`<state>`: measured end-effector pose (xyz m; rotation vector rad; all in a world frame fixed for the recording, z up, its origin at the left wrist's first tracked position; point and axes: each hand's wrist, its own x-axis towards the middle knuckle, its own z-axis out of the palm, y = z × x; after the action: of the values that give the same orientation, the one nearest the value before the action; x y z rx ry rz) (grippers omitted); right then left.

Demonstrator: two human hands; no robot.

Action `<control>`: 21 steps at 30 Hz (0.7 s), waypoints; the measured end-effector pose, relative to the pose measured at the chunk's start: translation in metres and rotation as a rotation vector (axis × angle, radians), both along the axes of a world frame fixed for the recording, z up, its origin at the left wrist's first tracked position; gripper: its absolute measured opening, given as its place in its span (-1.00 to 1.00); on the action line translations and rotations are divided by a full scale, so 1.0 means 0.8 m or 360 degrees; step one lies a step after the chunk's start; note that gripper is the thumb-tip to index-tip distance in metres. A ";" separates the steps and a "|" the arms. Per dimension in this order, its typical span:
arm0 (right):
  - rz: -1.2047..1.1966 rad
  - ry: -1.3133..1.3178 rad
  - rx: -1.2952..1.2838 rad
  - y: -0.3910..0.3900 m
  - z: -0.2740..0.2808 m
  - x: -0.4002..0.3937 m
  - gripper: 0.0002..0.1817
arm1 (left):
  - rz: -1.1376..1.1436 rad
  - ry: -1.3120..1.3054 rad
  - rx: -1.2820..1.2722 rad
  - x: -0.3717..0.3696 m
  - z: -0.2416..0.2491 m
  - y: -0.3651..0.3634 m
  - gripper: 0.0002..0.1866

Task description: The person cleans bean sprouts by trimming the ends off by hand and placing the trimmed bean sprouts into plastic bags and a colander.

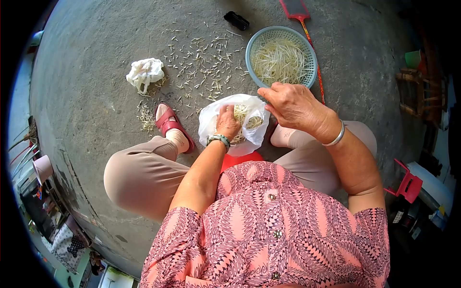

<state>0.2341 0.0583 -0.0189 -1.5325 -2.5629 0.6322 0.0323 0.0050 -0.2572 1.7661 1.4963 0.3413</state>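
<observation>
A white plastic bag point(208, 120) with pale bean sprouts point(253, 122) in it stands open between the feet. My left hand point(228, 124) reaches into it, fingers slightly apart over the sprouts, its fingertips partly hidden. Above the bag's right rim, my right hand point(293, 105) has its fingers closed in a pinch; whatever is between them is too small to make out. Just beyond that hand, a light blue-green round basket point(249, 60) holds a heap of long white sprouts point(281, 62).
Small sprout bits point(206, 67) litter the concrete floor. A crumpled white bag point(145, 72) lies at the left, a black object point(236, 20) farther back. A red fly swatter point(295, 8) lies beside the basket. A wooden stool point(412, 91) and pink plastic item point(410, 185) are at the right.
</observation>
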 end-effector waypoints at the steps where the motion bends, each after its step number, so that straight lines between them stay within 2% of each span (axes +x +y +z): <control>1: 0.0003 0.0010 0.0022 0.002 0.004 -0.002 -0.87 | -0.0149 0.0228 -0.0350 0.004 0.002 -0.001 -0.58; 2: 0.0005 0.0019 0.0044 0.002 0.007 -0.004 -0.88 | -0.0200 0.0160 -0.0168 0.005 -0.006 -0.006 -0.57; 4: 0.0007 0.0102 0.0121 0.003 0.008 -0.007 -0.88 | -0.0318 0.0421 -0.0132 0.016 -0.006 -0.009 -0.66; 7: 0.0032 0.0131 0.0137 0.005 0.013 -0.012 -0.85 | -0.0434 0.0478 -0.0393 0.021 0.002 0.001 -0.74; 8: 0.0040 0.0125 0.0143 0.006 0.015 -0.012 -0.85 | -0.0385 0.0475 -0.0128 0.020 0.002 -0.003 -0.72; 12: 0.0032 0.0192 0.0141 0.006 0.020 -0.016 -0.83 | -0.0509 0.0702 -0.0271 0.039 0.012 -0.007 -0.61; 16: 0.0061 0.0140 0.0149 0.007 0.024 -0.021 -0.83 | -0.0327 0.0579 0.0153 0.040 -0.005 -0.011 -0.47; 17: 0.0068 0.0137 0.0153 0.008 0.024 -0.022 -0.83 | -0.0444 0.0547 0.0019 0.035 -0.006 -0.006 -0.56; 21: 0.0073 0.0147 0.0166 0.010 0.025 -0.026 -0.82 | -0.0384 0.0358 0.0003 0.033 -0.028 0.003 -0.69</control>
<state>0.2135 0.0662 0.0011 -1.3835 -2.5259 0.5504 0.0591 0.0073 -0.2794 2.0140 1.4118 0.0220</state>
